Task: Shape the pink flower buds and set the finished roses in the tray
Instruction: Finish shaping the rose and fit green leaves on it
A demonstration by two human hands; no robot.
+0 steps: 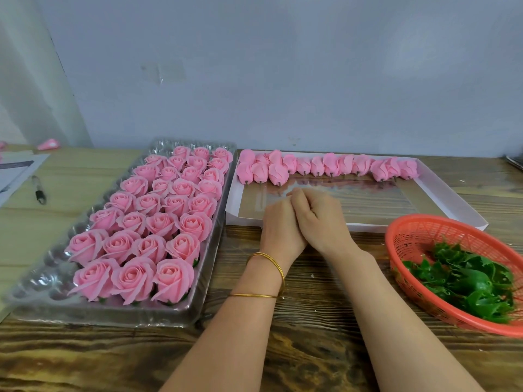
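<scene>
Wood tabletop (pixel 311 329): buds (pixel 328 166) line the far edge of the white box (pixel 452 190), roses (pixel 158 222) fill the tray (pixel 113 314). Your left hand (pixel 280 224) and right hand (pixel 319 216) curl together, grip contents hidden. Buds look soft, crushable: take the base stub.

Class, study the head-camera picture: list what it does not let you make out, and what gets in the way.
1. Head view: whether the left hand and right hand hold anything; their backs and curled fingers hide the grip.
2. Head view: the red basket's right side, cut off by the frame edge.
3. Head view: print on the paper, too small and cut by the left edge.
</scene>
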